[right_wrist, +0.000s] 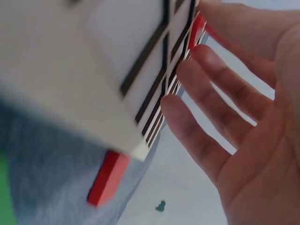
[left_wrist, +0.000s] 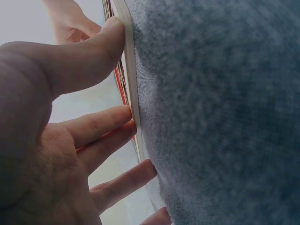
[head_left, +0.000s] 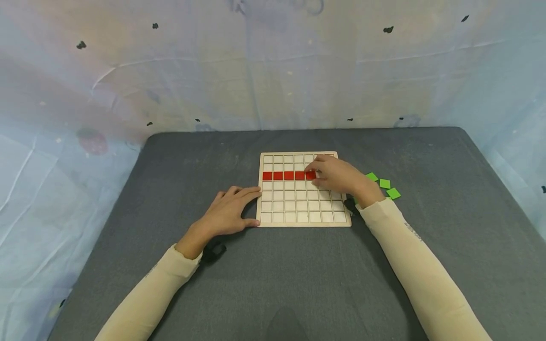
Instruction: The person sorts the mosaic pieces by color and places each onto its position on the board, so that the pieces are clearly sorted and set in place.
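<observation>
A pale wooden grid board [head_left: 302, 224] lies flat on the table. Five red square tiles [head_left: 278, 176] form a row across its upper part, starting from the left edge. My left hand [head_left: 228, 211] touches the board's left edge with thumb and fingertips, its fingers spread and fairly straight. Over the right end of the red row, my right hand [head_left: 341, 175] pinches the fifth red tile [right_wrist: 197, 31] between thumb and fingers, at its cell. The other right fingers extend loosely above the grid. Part of that tile is covered by the fingers.
Several green square tiles [head_left: 385, 183] lie right of the board, partly behind the right forearm. Another red tile [right_wrist: 108, 178] lies on the table just past the board's edge. Grey cloth [head_left: 256, 279] covers the table, and a patterned curtain [head_left: 277, 71] hangs behind.
</observation>
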Motion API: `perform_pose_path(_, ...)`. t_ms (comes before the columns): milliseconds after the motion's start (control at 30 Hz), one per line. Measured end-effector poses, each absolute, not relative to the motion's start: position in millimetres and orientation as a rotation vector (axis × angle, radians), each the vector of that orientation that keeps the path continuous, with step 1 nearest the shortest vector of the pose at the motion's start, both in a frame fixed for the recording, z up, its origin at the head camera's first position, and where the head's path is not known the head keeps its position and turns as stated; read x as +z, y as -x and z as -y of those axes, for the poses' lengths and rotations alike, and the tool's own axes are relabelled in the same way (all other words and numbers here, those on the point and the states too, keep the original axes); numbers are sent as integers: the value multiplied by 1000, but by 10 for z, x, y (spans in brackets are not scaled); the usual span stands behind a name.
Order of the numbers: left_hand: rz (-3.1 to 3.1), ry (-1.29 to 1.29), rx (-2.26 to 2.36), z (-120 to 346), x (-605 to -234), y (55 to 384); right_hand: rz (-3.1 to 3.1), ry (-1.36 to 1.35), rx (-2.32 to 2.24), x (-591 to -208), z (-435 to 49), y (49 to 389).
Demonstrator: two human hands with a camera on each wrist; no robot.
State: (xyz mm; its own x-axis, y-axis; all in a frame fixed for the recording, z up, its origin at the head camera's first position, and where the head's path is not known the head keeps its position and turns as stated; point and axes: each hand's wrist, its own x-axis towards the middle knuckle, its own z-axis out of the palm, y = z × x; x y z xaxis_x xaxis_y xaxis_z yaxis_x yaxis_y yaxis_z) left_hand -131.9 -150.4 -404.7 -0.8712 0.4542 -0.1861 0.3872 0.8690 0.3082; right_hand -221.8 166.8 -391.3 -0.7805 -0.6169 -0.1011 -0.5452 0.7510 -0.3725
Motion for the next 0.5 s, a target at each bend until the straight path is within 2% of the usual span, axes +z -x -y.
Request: perform_pose_path(500, -2793, -638, 394, 1499, -4037, 1317, -2809, 773, -469, -3895, -2273, 2145)
